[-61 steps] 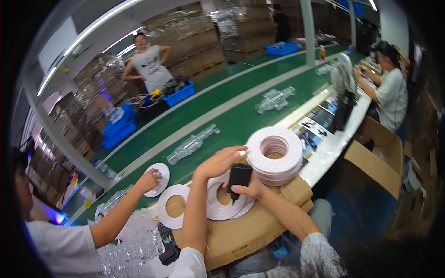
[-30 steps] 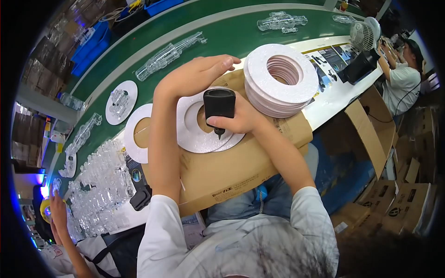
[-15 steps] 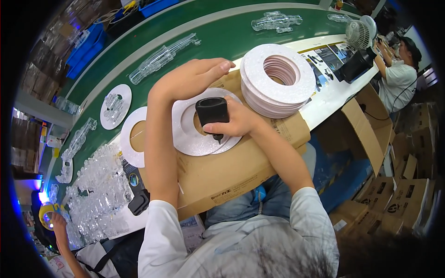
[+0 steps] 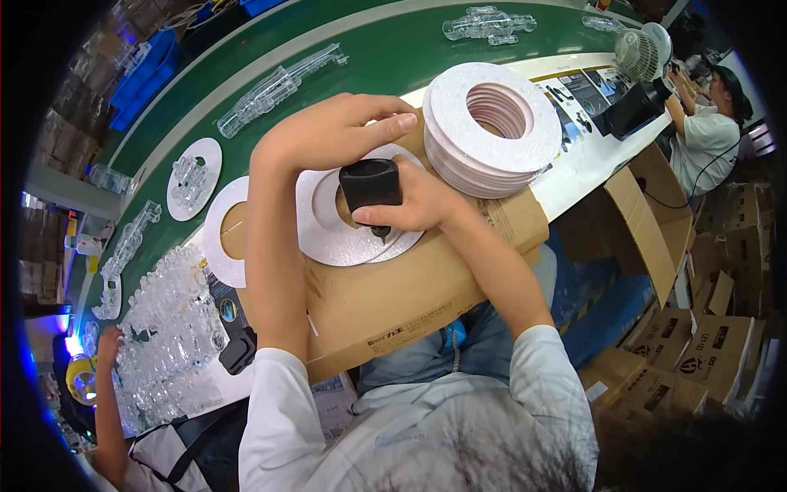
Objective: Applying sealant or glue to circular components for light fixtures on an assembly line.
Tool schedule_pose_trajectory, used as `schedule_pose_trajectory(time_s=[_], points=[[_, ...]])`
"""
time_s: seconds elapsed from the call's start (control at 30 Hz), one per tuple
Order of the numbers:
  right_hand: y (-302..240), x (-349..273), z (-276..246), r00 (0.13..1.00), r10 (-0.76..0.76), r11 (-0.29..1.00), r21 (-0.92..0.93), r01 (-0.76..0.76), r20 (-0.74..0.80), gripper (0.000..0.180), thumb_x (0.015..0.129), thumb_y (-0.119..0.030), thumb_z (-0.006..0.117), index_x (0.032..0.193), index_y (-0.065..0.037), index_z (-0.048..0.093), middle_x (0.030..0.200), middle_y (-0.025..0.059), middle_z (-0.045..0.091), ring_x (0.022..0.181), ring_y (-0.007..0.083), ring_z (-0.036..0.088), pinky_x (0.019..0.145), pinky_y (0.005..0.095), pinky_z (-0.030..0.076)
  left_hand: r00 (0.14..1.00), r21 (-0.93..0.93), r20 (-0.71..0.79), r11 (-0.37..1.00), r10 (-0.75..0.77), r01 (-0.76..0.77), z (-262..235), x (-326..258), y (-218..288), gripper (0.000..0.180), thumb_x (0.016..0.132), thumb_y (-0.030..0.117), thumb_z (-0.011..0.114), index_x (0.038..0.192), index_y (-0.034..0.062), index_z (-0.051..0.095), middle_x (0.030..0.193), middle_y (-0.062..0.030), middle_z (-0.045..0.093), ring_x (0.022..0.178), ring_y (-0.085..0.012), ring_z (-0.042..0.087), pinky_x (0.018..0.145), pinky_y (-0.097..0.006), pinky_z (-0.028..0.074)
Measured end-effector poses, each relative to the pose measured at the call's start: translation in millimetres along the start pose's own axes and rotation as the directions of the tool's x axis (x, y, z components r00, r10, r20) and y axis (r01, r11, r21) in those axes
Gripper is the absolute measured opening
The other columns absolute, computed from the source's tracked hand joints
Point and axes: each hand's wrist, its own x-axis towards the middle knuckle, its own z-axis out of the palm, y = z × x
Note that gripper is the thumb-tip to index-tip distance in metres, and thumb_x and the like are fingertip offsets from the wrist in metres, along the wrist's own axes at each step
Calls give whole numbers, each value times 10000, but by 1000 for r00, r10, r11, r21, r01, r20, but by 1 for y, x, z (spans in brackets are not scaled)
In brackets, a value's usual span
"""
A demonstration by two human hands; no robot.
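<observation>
We press our right hand [image 4: 414, 205] around a small black tool [image 4: 370, 184], fingers closed on it, and set it upright into the hole of a white ring [image 4: 328, 234] that lies flat on the carton [image 4: 393, 287] across our lap. Our left hand [image 4: 328, 131] arches over the top, fingers curled and thumb stretched out along the ring's far edge; it looks to be steadying the ring so it does not slide under the tool, though we cannot tell how firmly it grips. The carton serves as a work surface, a plain brown box with small dark print near its near edge.

At the carton's right end sits a stack [image 4: 496, 127] of the same rings, holes aligned, within easy reach of the right hand. A second single ring [image 4: 225, 234] lies just off the carton's left end, partly tucked under the one we work on.

Beyond the carton runs the green belt [image 4: 385, 57], carrying clear plastic pieces [image 4: 275, 86] in rows and another white disc [image 4: 193, 176] bearing a clear part. A heap of clear parts [image 4: 168, 328] fills the bench's near left corner, where another person's hand [image 4: 106, 340] rests. Printed sheets [image 4: 578, 90] lie along the bench's right edge beside a small fan [image 4: 635, 49]. Brown boxes [image 4: 705, 344] with dark marks stand on the floor to the right.
</observation>
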Motion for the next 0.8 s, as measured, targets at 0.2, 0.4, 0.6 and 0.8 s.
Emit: schedule_pose_trajectory(time_s=[0.2,0.4,0.6,0.8], points=[[25,6,1,973,-230,972,-46,229,-24,456,763,-344,820,1039,-22,652,1020,114,621,924,232,612,811,355,496,998,-3,11,998,58,-58,4,2,4,460,984,367,535,1266,9,600,1175,-173,665,1103,-275,626,963,-372,472],[27,7,4,960,-277,960,-63,274,-31,447,789,-371,789,1018,-6,668,953,138,661,907,255,638,812,372,513,998,27,6,998,65,-65,5,2,0,454,963,359,562,1254,14,611,1154,-169,674,1078,-273,636,950,-374,479],[19,3,-10,978,-203,979,-2,203,-37,440,758,-225,817,1101,-33,619,980,76,647,901,178,618,775,316,509,992,-63,-90,993,90,-96,-1,-2,12,405,961,355,563,1168,21,659,1023,-151,697,963,-237,645,896,-350,489],[13,1,-11,927,-348,936,-109,335,-139,377,751,-186,813,1043,-22,640,910,68,664,850,184,642,733,325,515,985,63,-47,984,168,-165,-2,-6,19,411,881,422,676,880,13,636,710,-71,597,661,-167,539,628,-300,456]])
